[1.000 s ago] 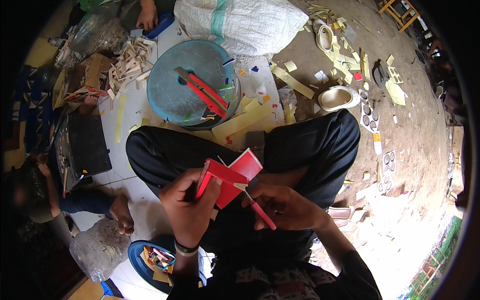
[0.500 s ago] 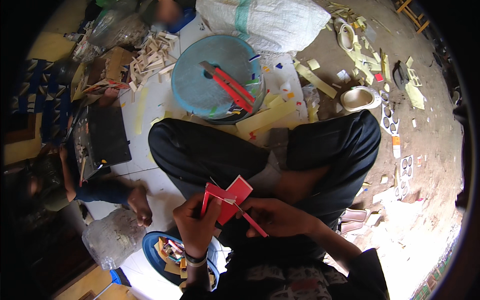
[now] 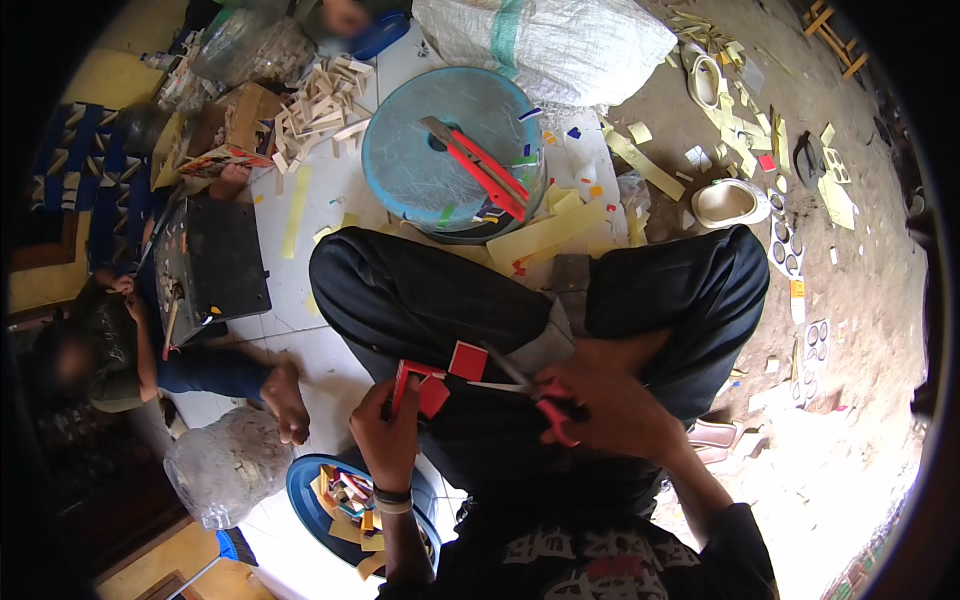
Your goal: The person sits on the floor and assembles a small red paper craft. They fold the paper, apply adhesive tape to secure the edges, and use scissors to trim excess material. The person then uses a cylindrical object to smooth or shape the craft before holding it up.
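Observation:
My left hand (image 3: 385,430) pinches a red angled strip piece (image 3: 404,374), with a red flap (image 3: 433,398) sticking out beside its fingers. My right hand (image 3: 610,415) grips scissors (image 3: 555,405) by their red handles. The blades are spread and point left. A small red square (image 3: 468,360) shows at the blades, just right of the angled piece; whether it touches the scissors or lies on the dark trousers (image 3: 430,290) I cannot tell.
Before my knees stands a round blue-lidded tub (image 3: 450,150) with a red box cutter (image 3: 480,170) on top. A blue bucket (image 3: 300,490) of coloured pieces sits at my left. Wooden blocks (image 3: 325,105), a white sack (image 3: 560,50) and a seated person (image 3: 110,350) are around.
The scissors have opened and swung into view beside the red piece. A red square now shows apart from the flap, where one longer red sheet was before.

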Tool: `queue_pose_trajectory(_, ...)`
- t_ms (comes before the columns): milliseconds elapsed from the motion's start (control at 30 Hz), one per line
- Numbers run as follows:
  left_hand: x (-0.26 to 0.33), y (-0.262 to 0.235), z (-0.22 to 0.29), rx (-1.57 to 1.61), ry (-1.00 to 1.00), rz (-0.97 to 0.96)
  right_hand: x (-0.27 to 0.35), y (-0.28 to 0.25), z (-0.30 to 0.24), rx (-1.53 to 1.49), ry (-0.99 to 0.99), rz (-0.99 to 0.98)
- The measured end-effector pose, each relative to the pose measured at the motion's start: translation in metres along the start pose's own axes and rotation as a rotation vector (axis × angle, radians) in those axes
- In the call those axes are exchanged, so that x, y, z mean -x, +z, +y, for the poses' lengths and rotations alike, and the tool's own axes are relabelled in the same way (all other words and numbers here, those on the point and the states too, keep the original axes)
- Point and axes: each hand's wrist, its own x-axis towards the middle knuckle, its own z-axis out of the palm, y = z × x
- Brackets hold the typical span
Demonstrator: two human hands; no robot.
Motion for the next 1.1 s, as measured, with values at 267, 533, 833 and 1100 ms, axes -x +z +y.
queue_pose_trajectory(267,-0.021,0.008,0.008,-0.131,0.232,0.198,0.028,-0.026,0.004,0.459,0.109,-0.030)
queue_pose_trajectory(533,-0.020,0.002,0.028,0.056,0.014,0.010,0.016,-0.052,-0.005,0.845,-0.090,-0.245)
queue_pose_trajectory(833,-0.016,0.016,0.030,0.223,0.071,-0.090,-0.094,0.024,0.002,0.092,-0.272,0.134)
queue_pose_trajectory(1100,-0.011,0.012,0.036,0.284,0.013,-0.163,-0.109,0.031,-0.004,0.008,-0.200,0.211)
